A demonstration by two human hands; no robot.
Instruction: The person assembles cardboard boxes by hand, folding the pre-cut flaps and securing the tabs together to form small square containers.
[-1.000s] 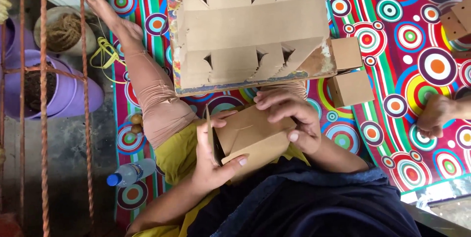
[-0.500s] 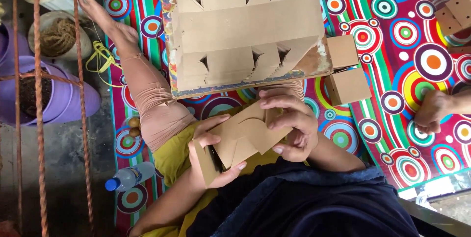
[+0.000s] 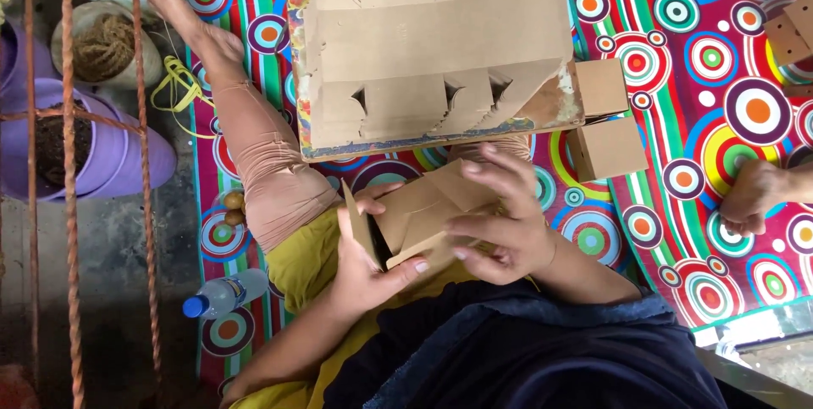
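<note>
Both hands [image 3: 364, 261] [image 3: 500, 218] grip a half-folded cardboard box [image 3: 423, 214] in the lap

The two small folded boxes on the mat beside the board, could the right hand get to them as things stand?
Probably yes, but not freely: the right hand is busy gripping the half-folded cardboard box together with the left hand. The small folded boxes sit just beyond it on the mat, with nothing between.
</note>
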